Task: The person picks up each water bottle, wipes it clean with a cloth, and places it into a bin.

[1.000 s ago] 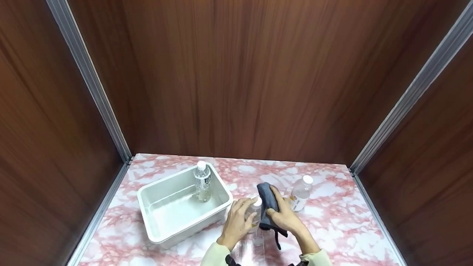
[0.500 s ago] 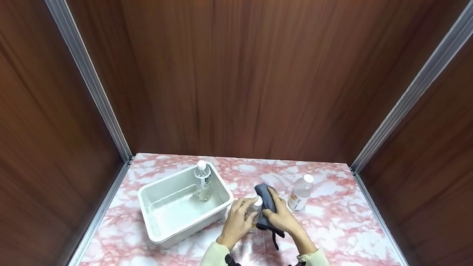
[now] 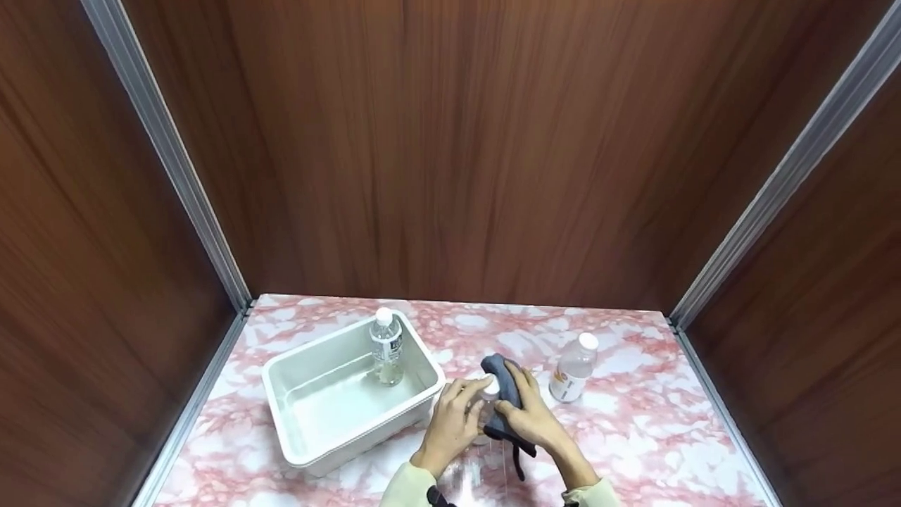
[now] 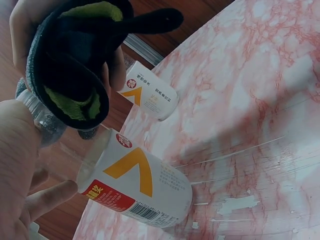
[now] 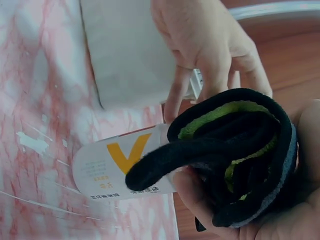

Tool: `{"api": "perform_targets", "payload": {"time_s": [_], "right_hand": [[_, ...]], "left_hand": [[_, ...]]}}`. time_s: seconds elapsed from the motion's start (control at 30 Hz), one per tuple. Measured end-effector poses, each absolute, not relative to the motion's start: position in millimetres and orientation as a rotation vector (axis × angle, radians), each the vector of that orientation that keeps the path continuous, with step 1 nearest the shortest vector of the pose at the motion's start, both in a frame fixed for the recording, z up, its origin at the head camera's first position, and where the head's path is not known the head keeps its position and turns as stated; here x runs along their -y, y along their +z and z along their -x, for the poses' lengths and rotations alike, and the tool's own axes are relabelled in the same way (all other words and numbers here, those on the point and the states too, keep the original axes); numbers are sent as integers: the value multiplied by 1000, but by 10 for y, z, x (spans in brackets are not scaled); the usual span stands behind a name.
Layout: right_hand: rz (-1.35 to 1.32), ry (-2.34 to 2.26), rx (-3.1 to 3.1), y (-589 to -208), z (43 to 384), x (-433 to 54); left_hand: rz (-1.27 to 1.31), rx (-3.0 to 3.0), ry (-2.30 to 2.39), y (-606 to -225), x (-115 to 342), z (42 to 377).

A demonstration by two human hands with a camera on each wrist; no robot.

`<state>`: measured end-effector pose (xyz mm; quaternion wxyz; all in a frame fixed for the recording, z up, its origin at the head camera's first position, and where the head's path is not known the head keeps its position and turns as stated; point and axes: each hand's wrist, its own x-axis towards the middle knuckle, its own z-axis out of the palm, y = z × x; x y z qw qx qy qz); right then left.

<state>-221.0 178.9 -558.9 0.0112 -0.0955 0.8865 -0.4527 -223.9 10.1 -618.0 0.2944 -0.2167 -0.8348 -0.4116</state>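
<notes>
In the head view my left hand grips a clear plastic bottle near its white cap. The bottle stands on the table, its white label with a yellow V mark facing the left wrist camera. My right hand holds a folded grey cloth against the bottle's upper right side. Black edging, a green lining and a dangling black loop show on the cloth in the right wrist view. Cloth and fingers hide much of the bottle's upper body.
A similar capped bottle stands to the right of my hands. Left of them sits a white plastic bin, with another clear bottle upright in its far right corner. Wood-patterned panels enclose the marbled table.
My right hand and the cloth have shifted left, closer around the bottle. The left hand keeps its place on the bottle.
</notes>
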Motion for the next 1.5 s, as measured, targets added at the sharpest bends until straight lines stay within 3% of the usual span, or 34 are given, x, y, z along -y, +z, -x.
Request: {"api": "perform_targets", "payload": {"time_s": [1.5], "right_hand": [[463, -1439, -2797, -5886, 1970, -1588]], "left_hand": [[534, 2173, -1128, -6210, -95, 2264]]}}
